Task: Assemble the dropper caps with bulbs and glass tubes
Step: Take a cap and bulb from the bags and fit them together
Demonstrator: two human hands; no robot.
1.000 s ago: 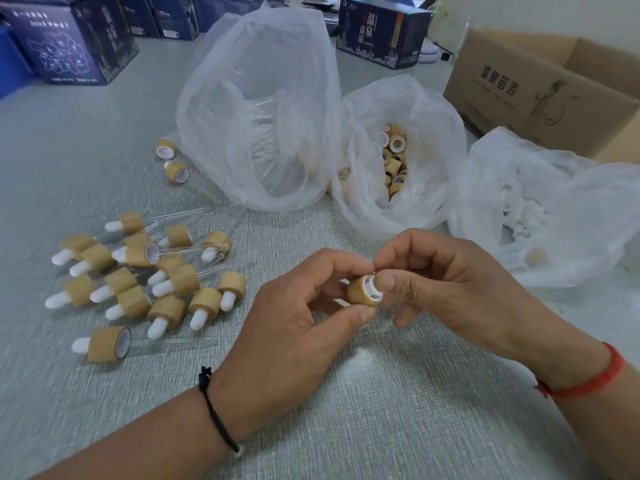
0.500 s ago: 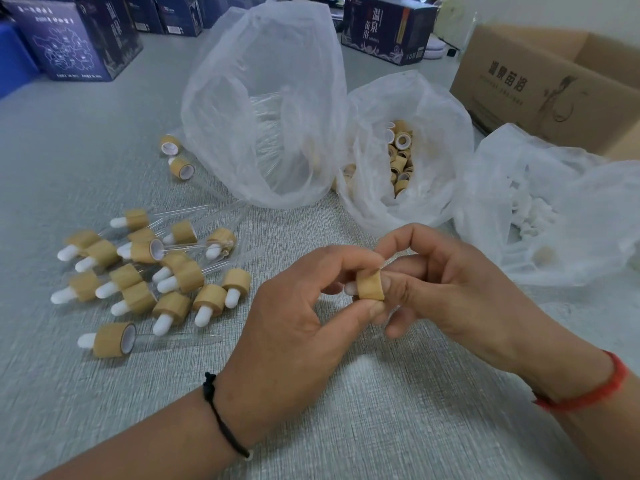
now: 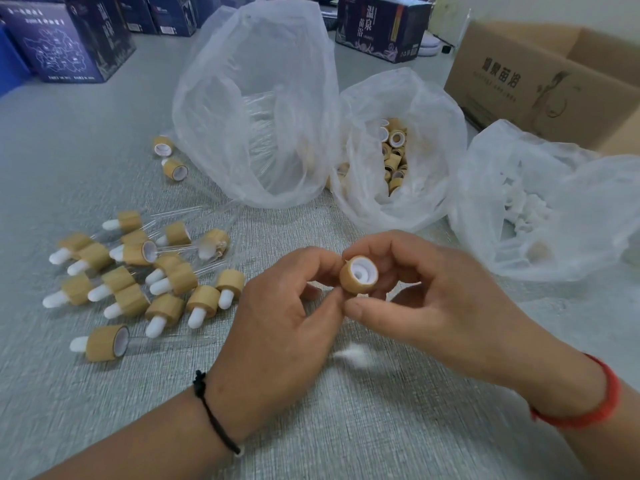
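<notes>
A bamboo-coloured dropper cap (image 3: 352, 288) with a white insert is held above the table, its open end facing up toward me. My left hand (image 3: 277, 323) pinches its left side between thumb and forefinger. My right hand (image 3: 450, 299) curls around its right side, forefinger arched over it and thumb just under it. Whether a bulb sticks out of its far end is hidden by my fingers. Three thin plastic bags stand behind: one with glass tubes (image 3: 256, 116), one with loose caps (image 3: 394, 157), one with white bulbs (image 3: 530, 209).
Several assembled droppers (image 3: 138, 282) lie in a pile at the left, with two more caps (image 3: 169, 157) near the tube bag. A blurred white patch (image 3: 353, 353) shows on the table below my hands. A cardboard box (image 3: 540, 81) and dark blue boxes (image 3: 69, 39) stand behind.
The cap has been turned between my fingers: half a second ago it showed its side, now its open white end faces me. My hands sit slightly higher in view.
</notes>
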